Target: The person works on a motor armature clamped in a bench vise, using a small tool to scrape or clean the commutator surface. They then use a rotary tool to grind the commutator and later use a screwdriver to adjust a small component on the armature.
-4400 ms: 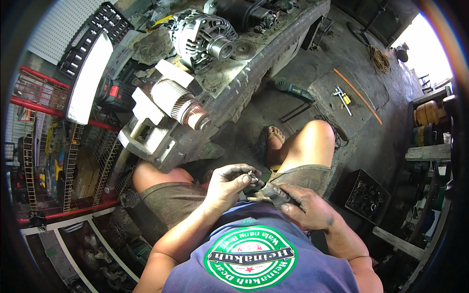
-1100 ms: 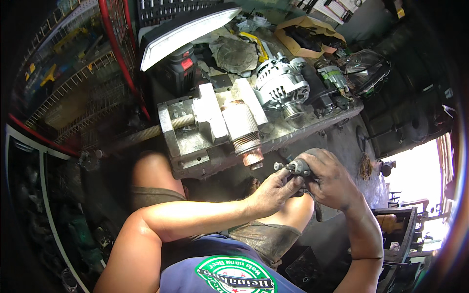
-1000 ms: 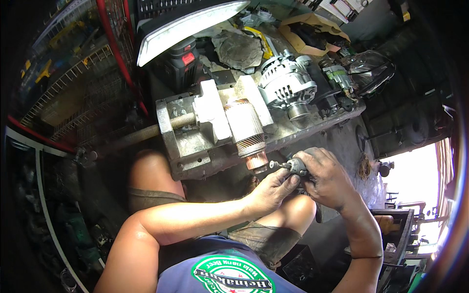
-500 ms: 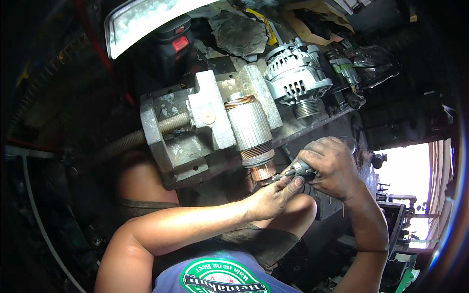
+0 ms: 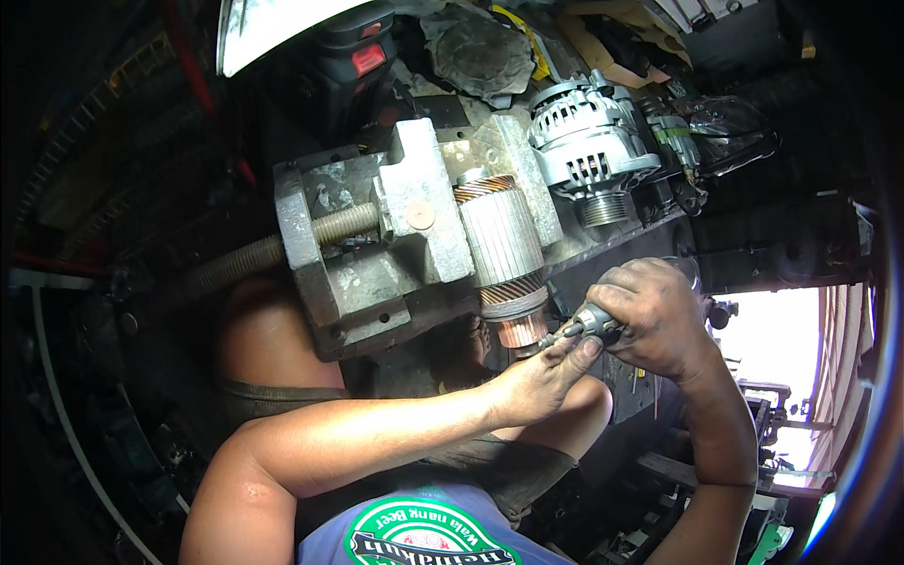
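One armature [image 5: 504, 240] sits clamped; work near its commutator [image 5: 522, 331] looks unfinished: right hand [image 5: 650, 315] grips rotary tool [image 5: 597, 322], left hand [image 5: 539, 381] steadies it, closure unclear.

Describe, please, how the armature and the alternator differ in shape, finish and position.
Position: the armature sits between the jaws of the vise; the alternator lies outside it, to the right.
Shape: the armature is a slim ribbed cylinder; the alternator has a wider, slotted housing.
Finish: the armature shows copper at both ends; the alternator looks mostly silver.
Shared: the armature's commutator and the alternator's pulley both point toward the person.
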{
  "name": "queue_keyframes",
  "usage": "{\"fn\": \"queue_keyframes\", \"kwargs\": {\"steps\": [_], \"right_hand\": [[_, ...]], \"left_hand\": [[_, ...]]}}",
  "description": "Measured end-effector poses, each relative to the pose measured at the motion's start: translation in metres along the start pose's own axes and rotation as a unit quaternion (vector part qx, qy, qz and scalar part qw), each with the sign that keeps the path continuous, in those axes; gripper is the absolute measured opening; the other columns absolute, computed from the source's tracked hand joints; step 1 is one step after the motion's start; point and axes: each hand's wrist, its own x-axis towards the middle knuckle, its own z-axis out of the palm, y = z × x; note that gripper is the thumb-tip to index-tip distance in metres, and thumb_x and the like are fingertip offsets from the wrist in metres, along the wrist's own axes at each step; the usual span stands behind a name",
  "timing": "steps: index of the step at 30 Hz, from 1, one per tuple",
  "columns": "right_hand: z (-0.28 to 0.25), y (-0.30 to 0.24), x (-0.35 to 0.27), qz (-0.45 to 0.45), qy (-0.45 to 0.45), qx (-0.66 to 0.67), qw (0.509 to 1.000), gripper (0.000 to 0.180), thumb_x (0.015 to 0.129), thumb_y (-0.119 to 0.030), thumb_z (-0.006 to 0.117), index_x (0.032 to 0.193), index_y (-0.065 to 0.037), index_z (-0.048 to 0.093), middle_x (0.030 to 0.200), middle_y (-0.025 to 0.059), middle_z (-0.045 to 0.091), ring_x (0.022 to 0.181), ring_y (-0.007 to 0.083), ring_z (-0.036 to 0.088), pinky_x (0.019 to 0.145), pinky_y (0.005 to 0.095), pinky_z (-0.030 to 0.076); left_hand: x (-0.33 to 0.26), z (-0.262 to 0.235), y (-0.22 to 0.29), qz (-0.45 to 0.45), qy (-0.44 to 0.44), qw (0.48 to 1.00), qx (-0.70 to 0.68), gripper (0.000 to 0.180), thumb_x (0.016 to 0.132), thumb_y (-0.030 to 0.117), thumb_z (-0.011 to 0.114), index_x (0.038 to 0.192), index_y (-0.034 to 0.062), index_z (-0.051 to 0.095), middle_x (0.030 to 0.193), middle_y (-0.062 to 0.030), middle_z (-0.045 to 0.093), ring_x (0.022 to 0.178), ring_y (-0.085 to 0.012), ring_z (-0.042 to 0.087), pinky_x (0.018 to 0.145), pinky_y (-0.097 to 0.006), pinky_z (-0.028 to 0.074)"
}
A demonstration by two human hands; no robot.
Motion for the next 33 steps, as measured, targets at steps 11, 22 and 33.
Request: {"fn": "queue_keyframes", "kwargs": {"steps": [11, 22, 33], "right_hand": [[0.002, 0.002, 0.0, 0.008, -0.013, 0.004, 1.0, 0.038, 0.072, -0.03, 0.086, 0.101, -0.009, 0.074, 0.095, 0.0069, 0.073, 0.089, 0.0311, 0.071, 0.08, 0.046, 0.056], [-0.001, 0.004, 0.003, 0.01, -0.034, 0.008, 0.999, 0.04, 0.07, -0.029, 0.087, 0.102, -0.009, 0.074, 0.096, 0.0069, 0.073, 0.091, 0.0316, 0.071, 0.08, 0.0465, 0.056], [-0.003, 0.005, 0.006, 0.014, -0.061, 0.015, 0.998, 0.045, 0.065, -0.026, 0.092, 0.103, -0.009, 0.074, 0.097, 0.0068, 0.073, 0.093, 0.0317, 0.072, 0.082, 0.0468, 0.057]], "left_hand": [[0.001, 0.0, -0.001, 0.002, 0.016, 1.0, 0.009, 0.05, 0.121, 0.034, 0.039, 0.158, 0.0013, 0.049, 0.146, -0.0106, 0.063, 0.138, -0.0169, 0.055, 0.121, -0.035, 0.042], [0.002, 0.003, -0.007, 0.005, 0.04, 0.999, -0.013, 0.051, 0.121, 0.035, 0.039, 0.159, 0.0004, 0.048, 0.148, -0.0112, 0.061, 0.139, -0.0173, 0.054, 0.122, -0.034, 0.041], [0.002, 0.001, -0.004, 0.014, 0.025, 1.0, 0.012, 0.059, 0.121, 0.039, 0.036, 0.164, -0.0007, 0.041, 0.155, -0.0138, 0.056, 0.146, -0.0195, 0.048, 0.126, -0.036, 0.035]]}}
